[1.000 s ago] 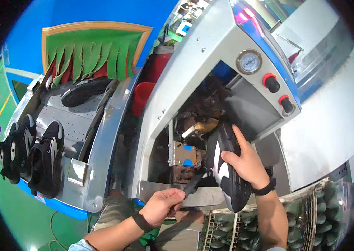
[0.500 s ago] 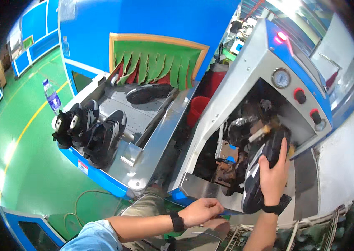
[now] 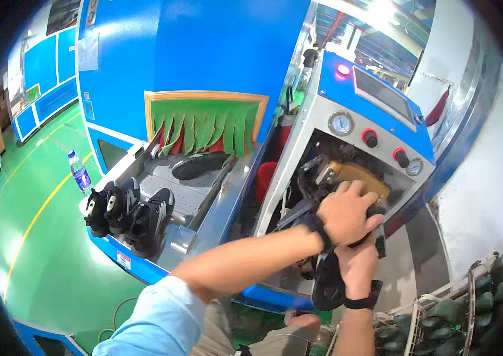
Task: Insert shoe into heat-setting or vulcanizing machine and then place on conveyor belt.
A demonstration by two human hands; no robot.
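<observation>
My right hand (image 3: 357,267) is closed round a black shoe (image 3: 327,283) held upright at the opening of a grey and blue machine (image 3: 302,133). Just above it, my left hand (image 3: 349,213) reaches across with bent fingers, by the shoe's upper part and a tan block (image 3: 361,177) inside the machine. What these fingers grip is hidden and partly blurred. A black band circles each wrist.
Left of the machine, several black and white shoes (image 3: 147,222) stand on a metal conveyor end (image 3: 171,185), below a green strip curtain (image 3: 204,121). A water bottle (image 3: 79,172) is beside them. At lower right, a wire rack (image 3: 421,314) holds dark green shoe-shaped pieces.
My left hand has moved up and right from near my lap to the machine opening. The shoe and my right hand have shifted slightly left, and the view has tilted up.
</observation>
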